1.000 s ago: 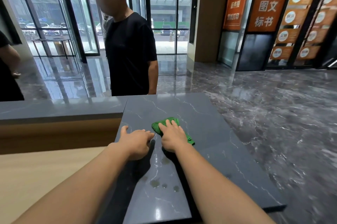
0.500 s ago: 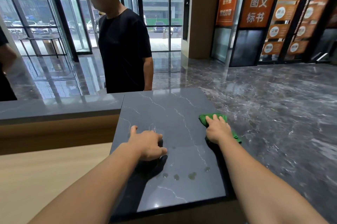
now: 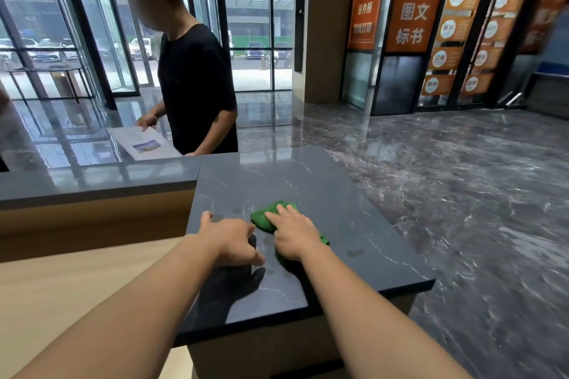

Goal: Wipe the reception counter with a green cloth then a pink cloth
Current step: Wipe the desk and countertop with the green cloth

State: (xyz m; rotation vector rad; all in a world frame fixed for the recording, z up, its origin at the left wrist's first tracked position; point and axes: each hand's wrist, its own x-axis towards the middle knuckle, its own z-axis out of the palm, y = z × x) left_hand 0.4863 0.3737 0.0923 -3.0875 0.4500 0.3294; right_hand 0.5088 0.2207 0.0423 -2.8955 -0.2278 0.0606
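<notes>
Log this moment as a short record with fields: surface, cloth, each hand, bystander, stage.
surface: dark marbled counter, a few damp spots on it
cloth: green cloth, bunched, lying on the counter
right hand: fingers flat, pressing down on the green cloth
left hand: rests on the counter beside the cloth, holds nothing
bystander: person in a black shirt beyond the counter, a printed sheet by their hand
stage: first wipe under way
</notes>
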